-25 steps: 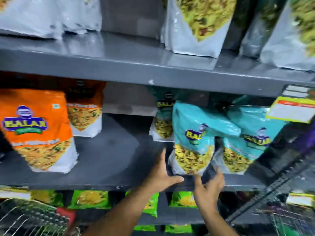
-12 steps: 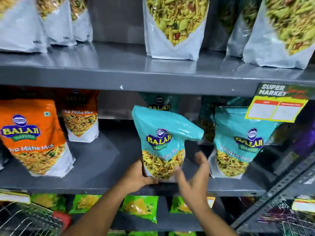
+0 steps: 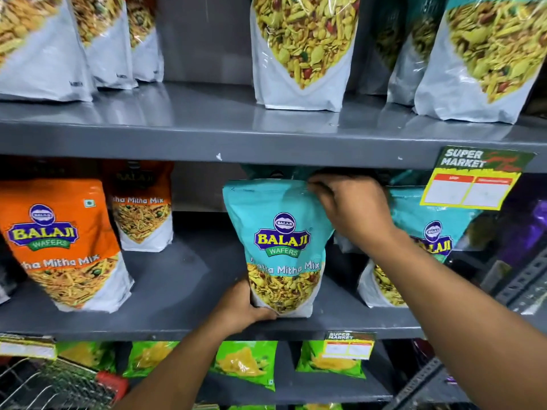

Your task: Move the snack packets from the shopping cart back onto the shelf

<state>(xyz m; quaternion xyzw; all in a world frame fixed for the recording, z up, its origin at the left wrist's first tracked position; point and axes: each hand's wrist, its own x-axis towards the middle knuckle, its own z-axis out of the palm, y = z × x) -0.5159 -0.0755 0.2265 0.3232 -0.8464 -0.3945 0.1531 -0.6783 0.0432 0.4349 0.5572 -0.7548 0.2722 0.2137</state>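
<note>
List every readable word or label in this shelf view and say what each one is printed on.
"BALAJI WAFERS" and "Mitha Mix": teal foil snack packet steadied by both hands.
"BALAJI WAFERS", "Mitha Mix": front orange foil packet.
"Mitha Mix": rear orange packet.
"SUPER MARKET": green and yellow price tag on the upper shelf edge; its boxes are too blurred to read.
"SUPER MARKET": smaller price tag below.
Small print on the grey pouches: unreadable.

Teal packet (image 3: 281, 232) with a blue-and-yellow logo at centre; orange packets (image 3: 59, 238) at nine o'clock; green packets (image 3: 245, 362) at six; grey shelf (image 3: 183, 279).
</note>
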